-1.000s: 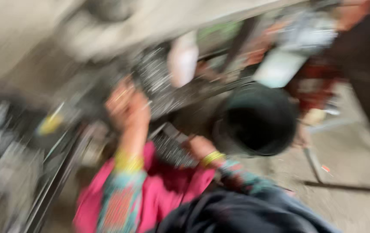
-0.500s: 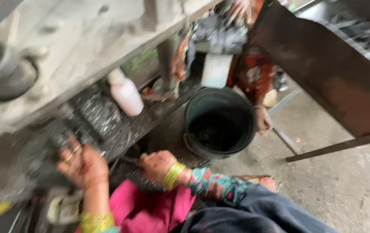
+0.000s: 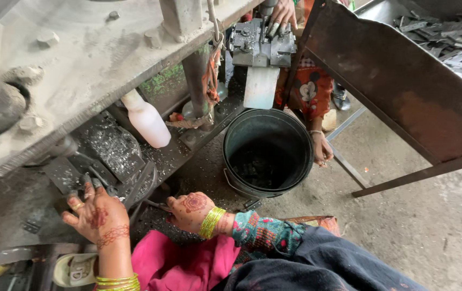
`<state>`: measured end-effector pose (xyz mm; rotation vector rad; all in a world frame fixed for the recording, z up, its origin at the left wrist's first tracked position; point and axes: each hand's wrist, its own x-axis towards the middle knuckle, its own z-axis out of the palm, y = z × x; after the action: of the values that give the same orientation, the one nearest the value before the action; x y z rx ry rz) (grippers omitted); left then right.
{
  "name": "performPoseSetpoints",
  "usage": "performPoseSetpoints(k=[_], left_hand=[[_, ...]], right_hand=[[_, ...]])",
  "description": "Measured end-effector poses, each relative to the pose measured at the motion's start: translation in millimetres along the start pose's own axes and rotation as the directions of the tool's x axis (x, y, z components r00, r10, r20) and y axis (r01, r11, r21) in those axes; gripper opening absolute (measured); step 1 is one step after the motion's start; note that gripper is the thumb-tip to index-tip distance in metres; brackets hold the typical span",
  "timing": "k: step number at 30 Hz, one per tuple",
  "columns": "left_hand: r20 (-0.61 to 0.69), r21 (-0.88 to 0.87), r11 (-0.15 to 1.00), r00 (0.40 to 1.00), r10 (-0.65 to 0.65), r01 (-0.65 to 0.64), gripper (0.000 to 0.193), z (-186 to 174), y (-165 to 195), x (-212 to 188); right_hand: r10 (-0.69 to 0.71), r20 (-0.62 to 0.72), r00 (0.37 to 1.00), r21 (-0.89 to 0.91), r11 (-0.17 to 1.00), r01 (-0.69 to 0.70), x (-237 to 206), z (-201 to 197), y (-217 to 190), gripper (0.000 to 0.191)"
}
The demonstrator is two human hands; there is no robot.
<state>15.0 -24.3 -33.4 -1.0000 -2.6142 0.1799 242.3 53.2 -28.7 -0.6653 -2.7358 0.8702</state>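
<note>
My left hand (image 3: 95, 216), patterned with henna, rests with fingers spread on dark metal pieces (image 3: 83, 182) at the lower bed of a grey press machine (image 3: 74, 64). My right hand (image 3: 190, 210), wearing yellow bangles, is curled around a thin metal tool (image 3: 155, 204) that points toward the machine bed. A pile of shiny metal scraps (image 3: 109, 145) lies just above my left hand. A black bucket (image 3: 301, 161) stands just beyond my right hand.
A white plastic bottle (image 3: 147, 121) stands on the machine ledge. Another person's hand (image 3: 282, 13) works a small die block (image 3: 260, 46) above the bucket; their other hand (image 3: 322, 151) hangs by its rim. A rusty metal table (image 3: 403, 97) with cut strips stands at right.
The view has swung and steadied from a blur. My hands sit lower in the frame, the left now spread on the dark pieces. The right stays curled by the machine bed.
</note>
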Motion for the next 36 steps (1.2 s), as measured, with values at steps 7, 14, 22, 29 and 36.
performPoseSetpoints(k=[7,14,22,29,36], left_hand=[[0.041,-0.928,-0.371,0.999,-0.018,0.031,0.033,19,-36,-9],[-0.008,-0.167,-0.986,1.000,-0.018,-0.019,0.017,72,-21,12],[-0.232,-0.846,-0.415,0.933,-0.276,-0.334,0.014,54,10,34],[-0.191,-0.250,0.962,0.968,-0.164,0.113,0.027,38,-13,27],[-0.203,-0.356,0.931,0.966,-0.162,0.081,0.034,1,-13,26]], right_hand=[[-0.155,0.085,0.984,-0.296,0.939,0.174,-2,14,3,0.031],[-0.108,-0.021,0.994,-0.072,0.992,0.106,5,20,7,0.040],[-0.075,0.063,0.995,-0.132,0.988,0.083,11,0,-15,0.044],[-0.104,0.131,0.986,-0.241,0.961,0.133,21,0,-26,0.032],[0.099,0.199,0.975,-0.327,0.944,-0.029,27,9,-29,0.045]])
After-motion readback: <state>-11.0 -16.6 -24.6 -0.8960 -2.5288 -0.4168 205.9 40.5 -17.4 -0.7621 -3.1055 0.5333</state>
